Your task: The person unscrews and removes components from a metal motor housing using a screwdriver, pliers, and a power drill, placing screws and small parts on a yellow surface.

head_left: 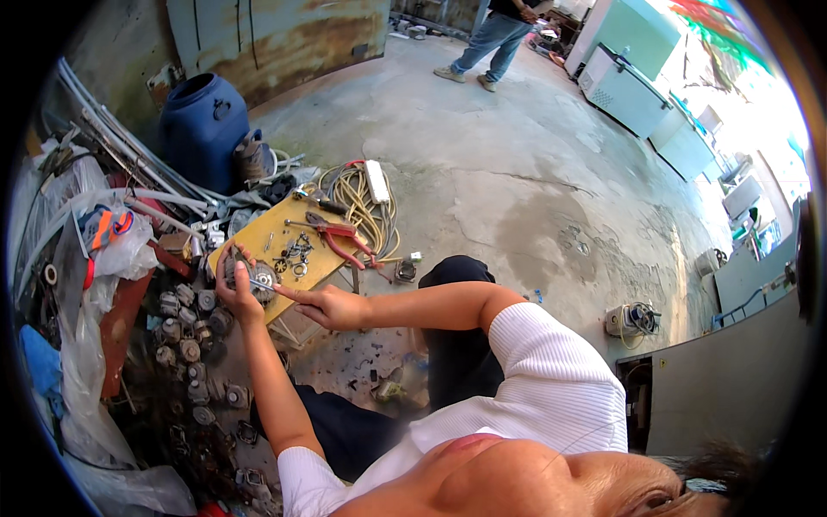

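My left hand (239,291) is closed around the side of a round grey metal part (264,274), perhaps from a small motor, at the near left edge of a small yellow table (297,214). From the right, my right hand (334,308) reaches in, index finger stretched along a slim metal tool (257,283) that lies against the part. The tool's handle is hidden in my palm. Beyond my hands, small metal pieces (297,247) lie scattered on the tabletop. Red-handled pliers or cutters (332,228) rest near the table's right side.
Several used motor-like parts (189,336) are heaped on the floor at left. A coiled yellow cable (345,191) and white power strip (376,182) lie past the table. A blue barrel (204,129) stands behind. Someone in jeans (494,47) stands far off, near chest freezers (624,90).
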`<control>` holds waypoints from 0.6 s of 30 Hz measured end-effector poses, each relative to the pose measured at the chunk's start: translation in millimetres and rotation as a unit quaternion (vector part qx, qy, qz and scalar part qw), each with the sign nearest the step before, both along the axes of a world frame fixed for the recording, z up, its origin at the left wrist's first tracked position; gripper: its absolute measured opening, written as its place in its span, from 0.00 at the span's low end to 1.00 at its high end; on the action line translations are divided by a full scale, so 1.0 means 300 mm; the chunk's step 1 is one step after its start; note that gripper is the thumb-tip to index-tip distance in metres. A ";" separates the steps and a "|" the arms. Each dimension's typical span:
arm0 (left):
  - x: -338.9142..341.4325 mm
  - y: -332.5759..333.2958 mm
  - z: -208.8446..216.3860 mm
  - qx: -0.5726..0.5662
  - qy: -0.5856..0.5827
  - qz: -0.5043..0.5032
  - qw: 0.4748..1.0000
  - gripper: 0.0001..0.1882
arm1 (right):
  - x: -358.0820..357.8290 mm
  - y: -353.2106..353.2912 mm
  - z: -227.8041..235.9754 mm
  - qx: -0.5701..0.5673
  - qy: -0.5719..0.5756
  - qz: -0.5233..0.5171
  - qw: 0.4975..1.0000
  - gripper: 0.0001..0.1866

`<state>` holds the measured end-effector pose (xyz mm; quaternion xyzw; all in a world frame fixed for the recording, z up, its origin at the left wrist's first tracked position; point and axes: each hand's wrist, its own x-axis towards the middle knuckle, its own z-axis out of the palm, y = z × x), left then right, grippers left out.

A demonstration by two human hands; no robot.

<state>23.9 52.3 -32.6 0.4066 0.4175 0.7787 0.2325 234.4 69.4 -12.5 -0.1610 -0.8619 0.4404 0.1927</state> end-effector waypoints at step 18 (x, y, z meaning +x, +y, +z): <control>-0.007 0.124 -0.108 0.047 -0.233 -0.142 0.961 0.27 | 0.024 0.078 0.102 0.261 -0.236 -0.067 0.934 0.28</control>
